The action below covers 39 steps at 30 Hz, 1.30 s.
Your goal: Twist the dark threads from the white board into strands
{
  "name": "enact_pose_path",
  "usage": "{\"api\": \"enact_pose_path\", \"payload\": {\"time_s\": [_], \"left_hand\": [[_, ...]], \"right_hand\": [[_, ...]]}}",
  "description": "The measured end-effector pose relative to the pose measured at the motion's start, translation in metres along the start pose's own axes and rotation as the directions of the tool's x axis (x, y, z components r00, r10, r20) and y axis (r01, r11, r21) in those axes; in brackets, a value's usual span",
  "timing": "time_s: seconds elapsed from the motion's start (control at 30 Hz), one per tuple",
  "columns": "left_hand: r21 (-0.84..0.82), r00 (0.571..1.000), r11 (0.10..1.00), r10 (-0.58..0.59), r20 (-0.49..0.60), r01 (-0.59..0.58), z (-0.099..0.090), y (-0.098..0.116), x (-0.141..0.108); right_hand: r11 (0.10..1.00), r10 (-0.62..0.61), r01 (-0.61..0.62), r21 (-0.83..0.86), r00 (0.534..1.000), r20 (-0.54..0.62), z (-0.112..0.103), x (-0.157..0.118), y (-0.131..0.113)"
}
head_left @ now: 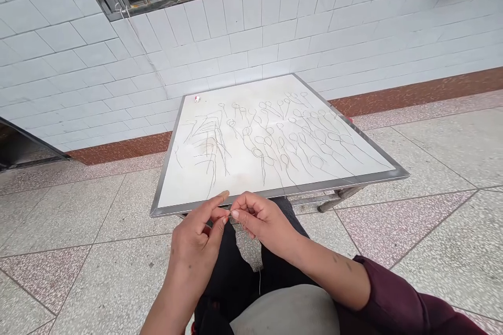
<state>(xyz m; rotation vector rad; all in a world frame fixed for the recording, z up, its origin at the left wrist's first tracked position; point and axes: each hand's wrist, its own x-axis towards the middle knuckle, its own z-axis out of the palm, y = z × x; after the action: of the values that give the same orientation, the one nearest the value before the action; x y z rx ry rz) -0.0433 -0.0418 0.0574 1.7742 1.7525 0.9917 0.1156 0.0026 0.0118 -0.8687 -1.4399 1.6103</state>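
Grey cloth (293, 311) lies nearest me, at bottom centre. Above it, my left hand (194, 243) and right hand (271, 222) pinch a thin thread (230, 213), fingertips together on it. Mid-frame, loose threads (263, 170), many looped, cover the white table (239, 183); the red-and-white scrap (197, 99) at its upper left is too small to read.

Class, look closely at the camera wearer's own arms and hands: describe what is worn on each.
Both hands are gloveless, with no ring or watch visible. The left hand has what looks like a tan wrap on one fingertip; no sleeve shows on that forearm. On the right hand's arm, a dark maroon sleeve ends near the elbow.
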Motion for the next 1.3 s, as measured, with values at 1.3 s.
{"api": "enact_pose_path", "payload": {"time_s": [1.3], "left_hand": [[-0.295, 0.971, 0.938, -0.219, -0.093, 0.183, 0.012, 0.013, 0.02]], "right_hand": [[0.771, -0.478, 0.372, -0.518, 0.874, -0.084, 0.005, -0.006, 0.017]]}}
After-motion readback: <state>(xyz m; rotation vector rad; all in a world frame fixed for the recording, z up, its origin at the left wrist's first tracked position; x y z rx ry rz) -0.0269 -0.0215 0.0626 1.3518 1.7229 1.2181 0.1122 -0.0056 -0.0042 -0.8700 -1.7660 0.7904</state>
